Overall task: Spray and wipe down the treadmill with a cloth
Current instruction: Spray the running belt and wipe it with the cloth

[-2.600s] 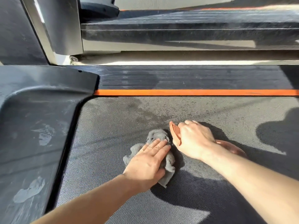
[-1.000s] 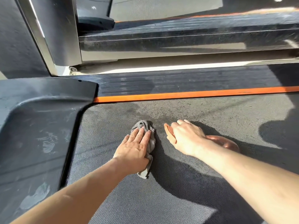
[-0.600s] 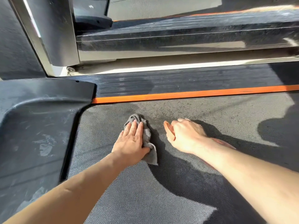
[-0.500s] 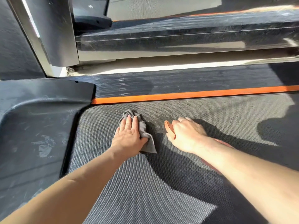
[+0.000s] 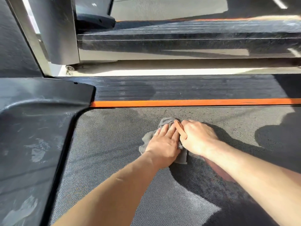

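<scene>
honestly no readable text or brand anywhere, just a tiny white mark (image 5: 94, 4) on the dark panel (image 5: 104, 7) up top, too blurry to make out

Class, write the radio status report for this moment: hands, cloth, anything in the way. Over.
Left hand flat on cloth, on belt. Right hand grips orange bottle, tight beside cloth. It likely blocks a rightward wipe.

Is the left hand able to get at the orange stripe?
Probably yes. The left hand presses the cloth, and only bare belt lies between it and the orange stripe; the right hand, gripping a bottle, sits beside, not ahead.
</scene>
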Demonstrator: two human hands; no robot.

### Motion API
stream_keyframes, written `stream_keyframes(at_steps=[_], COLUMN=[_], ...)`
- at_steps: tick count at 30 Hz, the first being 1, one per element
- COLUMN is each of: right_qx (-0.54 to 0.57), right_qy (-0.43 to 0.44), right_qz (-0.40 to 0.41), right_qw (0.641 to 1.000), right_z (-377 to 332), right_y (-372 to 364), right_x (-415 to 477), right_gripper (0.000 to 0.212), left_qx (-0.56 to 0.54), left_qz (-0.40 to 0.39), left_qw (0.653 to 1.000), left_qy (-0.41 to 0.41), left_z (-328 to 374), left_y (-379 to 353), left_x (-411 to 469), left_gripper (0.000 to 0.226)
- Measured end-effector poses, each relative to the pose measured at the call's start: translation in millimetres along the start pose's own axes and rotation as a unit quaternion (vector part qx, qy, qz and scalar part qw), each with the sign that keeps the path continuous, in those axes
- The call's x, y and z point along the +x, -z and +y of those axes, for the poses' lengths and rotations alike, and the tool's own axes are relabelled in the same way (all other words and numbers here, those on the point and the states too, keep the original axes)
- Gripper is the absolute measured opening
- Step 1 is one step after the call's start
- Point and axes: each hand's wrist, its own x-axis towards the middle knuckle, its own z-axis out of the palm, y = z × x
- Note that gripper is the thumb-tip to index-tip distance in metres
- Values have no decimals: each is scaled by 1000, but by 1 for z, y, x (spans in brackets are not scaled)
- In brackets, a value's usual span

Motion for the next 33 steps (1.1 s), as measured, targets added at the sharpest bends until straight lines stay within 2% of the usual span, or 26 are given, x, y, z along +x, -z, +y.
stream_keyframes(at_steps=[3, 5, 9, 12, 14, 16, 21, 25, 27, 30, 33], right_qx=[-1, -2, 0, 0, -6, -8, -3, -7, 1, 13, 17], right_qy=[12, 23, 42, 51, 52, 52, 37, 13, 11, 29, 36], right_qz=[-9, -26, -54, -41, -34, -23, -5, 10, -1, -36, -44], right_qw=[1000, 999, 998, 998, 998, 998, 999, 1000, 1000, 999, 998], right_z=[-4, -3, -9, -25, -35, -41, -34, -27, -25, -27, -32], right_y=[-2, -4, -10, -13, -13, -11, -6, -3, -4, -6, -7], right_x=[1, 5, 18, 27, 34, 40, 46, 43, 41, 41, 43], right_gripper=[31, 25, 17, 20, 20, 20, 17, 20, 18, 17, 23], left_qx=[42, 63, 23, -65, -96, -92, -90, -124, -86, 15, 66], left_qz=[13, 43, 98, 175, 205, 214, 202, 113, 66, 55, 94], left_qw=[999, 997, 983, 940, 921, 925, 957, 985, 994, 998, 993], left_qy=[-30, -12, 153, 285, 317, 301, 187, 47, -16, -27, 30], left_z=[-4, -33, -126, -184, -194, -182, -122, -64, -53, -75, -113], left_y=[-6, -4, 14, 22, 21, 18, 12, 14, 15, 22, 28], left_x=[-1, -6, -42, -81, -87, -75, -32, -3, -3, -12, -29], left_gripper=[67, 67, 70, 62, 61, 61, 59, 67, 75, 80, 80])
